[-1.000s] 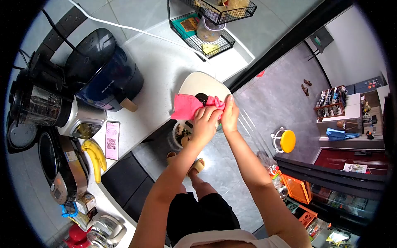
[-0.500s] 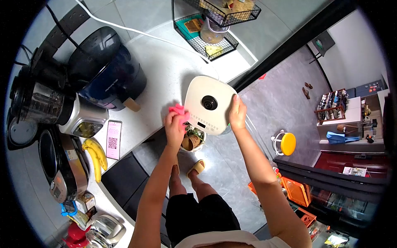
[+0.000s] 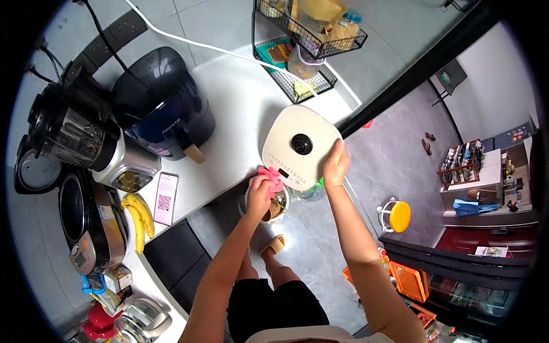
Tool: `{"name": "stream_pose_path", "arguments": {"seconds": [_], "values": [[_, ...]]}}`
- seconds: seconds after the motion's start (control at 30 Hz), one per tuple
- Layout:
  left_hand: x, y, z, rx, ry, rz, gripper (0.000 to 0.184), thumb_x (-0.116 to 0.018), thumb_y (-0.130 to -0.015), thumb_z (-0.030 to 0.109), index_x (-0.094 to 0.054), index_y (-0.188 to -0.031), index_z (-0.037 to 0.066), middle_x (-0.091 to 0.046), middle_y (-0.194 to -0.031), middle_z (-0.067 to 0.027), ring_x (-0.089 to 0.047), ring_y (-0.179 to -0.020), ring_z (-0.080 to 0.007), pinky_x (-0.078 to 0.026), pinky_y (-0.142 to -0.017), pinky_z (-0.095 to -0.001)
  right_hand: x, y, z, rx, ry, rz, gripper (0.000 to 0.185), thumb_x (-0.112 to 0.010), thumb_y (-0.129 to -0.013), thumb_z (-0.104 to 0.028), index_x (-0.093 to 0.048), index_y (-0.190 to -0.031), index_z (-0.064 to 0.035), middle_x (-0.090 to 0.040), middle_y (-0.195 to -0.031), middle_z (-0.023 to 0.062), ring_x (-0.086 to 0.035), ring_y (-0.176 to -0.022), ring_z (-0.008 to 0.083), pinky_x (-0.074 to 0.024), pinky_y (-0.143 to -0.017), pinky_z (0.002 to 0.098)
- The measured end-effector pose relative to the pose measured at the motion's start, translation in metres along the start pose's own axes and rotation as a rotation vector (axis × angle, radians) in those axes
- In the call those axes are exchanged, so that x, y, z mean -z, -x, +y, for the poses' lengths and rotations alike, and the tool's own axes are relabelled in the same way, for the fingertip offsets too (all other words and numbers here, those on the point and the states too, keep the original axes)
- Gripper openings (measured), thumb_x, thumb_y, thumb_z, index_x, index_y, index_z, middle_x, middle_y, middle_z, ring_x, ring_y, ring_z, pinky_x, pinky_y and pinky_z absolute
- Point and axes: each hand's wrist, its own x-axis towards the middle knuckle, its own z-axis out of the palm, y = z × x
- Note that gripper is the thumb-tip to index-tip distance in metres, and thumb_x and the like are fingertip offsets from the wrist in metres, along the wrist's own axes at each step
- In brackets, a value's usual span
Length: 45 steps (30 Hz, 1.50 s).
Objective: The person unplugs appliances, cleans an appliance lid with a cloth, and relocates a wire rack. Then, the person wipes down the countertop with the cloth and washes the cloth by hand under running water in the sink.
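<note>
A cream appliance base [image 3: 297,137] with a round black connector in its middle and a small dark display is held up at the counter's edge. My right hand [image 3: 337,166] grips its right side, thumb on the top face. A crumpled pink cloth [image 3: 271,177] touches the base's lower left edge. Closed around that cloth is my left hand [image 3: 260,196]. Below the hands, partly hidden, stands a bin [image 3: 281,212] with scraps in it.
On the white counter [image 3: 229,108] stand a dark blue air fryer [image 3: 166,108], a blender [image 3: 74,128], a phone [image 3: 166,197], bananas [image 3: 139,220] and a rice cooker [image 3: 88,228]. A wire rack [image 3: 320,80] is at the back; a yellow stool [image 3: 399,216] is on the floor.
My left hand and the cloth have left the connector and moved to the base's lower left edge, the cloth now bunched. The view has shifted, so the counter items appear slightly lower and further right.
</note>
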Motion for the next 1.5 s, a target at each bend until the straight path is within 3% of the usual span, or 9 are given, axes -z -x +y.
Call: {"name": "stream_pose_path", "arguments": {"seconds": [0.27, 0.4, 0.53, 0.6, 0.8, 1.0, 1.13, 1.27, 1.5], "values": [[0.037, -0.069, -0.015, 0.044, -0.167, 0.352, 0.022, -0.048, -0.072, -0.001, -0.059, -0.091, 0.005, -0.053, -0.097, -0.0128, -0.048, -0.094, -0.0312, -0.039, -0.081, -0.0400, 0.006, -0.001, 0.008, -0.268, -0.330, 0.098, 0.061, -0.031, -0.091, -0.045, -0.057, -0.093, 0.0099, -0.061, -0.086, 0.0123, -0.053, -0.080, 0.0175, -0.0414, -0.075, 0.0304], [0.051, -0.092, -0.039, 0.023, -0.269, 0.063, 0.025, -0.047, -0.081, 0.010, -0.057, -0.104, 0.006, -0.053, -0.111, -0.0150, -0.048, -0.103, -0.0315, -0.037, -0.089, -0.0370, 0.005, -0.001, -0.008, -0.440, -0.440, 0.041, 0.062, -0.032, -0.090, -0.047, -0.055, -0.099, 0.0105, -0.060, -0.094, 0.0132, -0.054, -0.086, 0.0189, -0.0408, -0.080, 0.0301], [0.082, -0.087, 0.008, 0.611, 0.547, -0.047, 0.041, -0.034, -0.092, 0.034, -0.047, -0.117, 0.004, -0.047, -0.121, -0.0142, -0.047, -0.108, -0.0264, -0.036, -0.091, -0.0313, -0.003, -0.002, -0.021, -0.531, -0.630, -0.020, 0.063, -0.033, -0.090, -0.048, -0.052, -0.107, 0.0098, -0.057, -0.105, 0.0138, -0.053, -0.095, 0.0207, -0.0396, -0.084, 0.0303], [0.101, -0.076, 0.046, 0.824, 1.057, -0.084, 0.056, -0.043, -0.087, 0.042, -0.032, -0.127, 0.004, -0.047, -0.117, -0.0108, -0.054, -0.098, -0.0226, -0.049, -0.074, -0.0321, -0.010, -0.004, -0.033, -0.560, -0.719, -0.072, 0.063, -0.033, -0.090, -0.048, -0.052, -0.107, 0.0095, -0.057, -0.105, 0.0136, -0.054, -0.094, 0.0208, -0.0398, -0.084, 0.0298], [0.155, -0.084, 0.064, 0.501, 0.890, 0.011, 0.050, -0.053, -0.085, 0.026, -0.031, -0.127, 0.009, -0.047, -0.116, -0.0093, -0.052, -0.100, -0.0212, -0.052, -0.071, -0.0352, -0.037, -0.025, -0.124, -0.623, -0.845, -0.300, 0.062, -0.034, -0.089, -0.049, -0.047, -0.113, 0.0072, -0.055, -0.108, 0.0142, -0.055, -0.095, 0.0227, -0.0414, -0.083, 0.0301], [0.223, -0.127, 0.075, 0.597, 0.965, 0.302, 0.041, -0.053, -0.085, 0.022, -0.035, -0.121, 0.012, -0.050, -0.110, -0.0048, -0.054, -0.096, -0.0165, -0.053, -0.069, -0.0310, -0.113, -0.044, -0.192, -0.469, -1.059, -0.701, 0.044, -0.048, -0.086, -0.034, -0.045, -0.117, -0.0033, -0.053, -0.110, 0.0093, -0.053, -0.098, 0.0176, -0.0414, -0.085, 0.0284], [0.246, -0.148, 0.056, 0.588, 0.999, 0.441, 0.039, -0.052, -0.086, 0.021, -0.034, -0.119, 0.012, -0.049, -0.109, -0.0048, -0.055, -0.094, -0.0164, -0.054, -0.064, -0.0297, -0.136, -0.015, -0.249, -0.297, -0.965, -0.702, 0.053, -0.055, -0.080, -0.021, -0.035, -0.125, -0.0010, -0.049, -0.114, 0.0102, -0.047, -0.105, 0.0190, -0.0363, -0.089, 0.0278], [0.256, -0.157, 0.044, 0.639, 0.952, 0.571, 0.042, -0.052, -0.086, 0.021, -0.029, -0.120, 0.010, -0.045, -0.113, -0.0069, -0.054, -0.093, -0.0183, -0.054, -0.064, -0.0309, -0.156, -0.006, -0.262, -0.213, -0.718, -0.470, 0.051, -0.055, -0.079, -0.018, -0.038, -0.125, -0.0020, -0.054, -0.102, 0.0116, -0.053, -0.083, 0.0141, -0.0418, -0.076, 0.0237], [0.262, -0.172, 0.037, 0.674, 0.965, 0.705, 0.048, -0.056, -0.083, 0.015, -0.028, -0.121, 0.007, -0.044, -0.113, -0.0089, -0.052, -0.095, -0.0187, -0.053, -0.069, -0.0315, -0.210, 0.000, -0.240, 0.233, -0.490, -0.538, 0.039, -0.052, -0.079, -0.010, -0.049, -0.116, -0.0004, -0.042, -0.127, 0.0185, -0.036, -0.121, 0.0276, -0.0290, -0.099, 0.0321]]}}
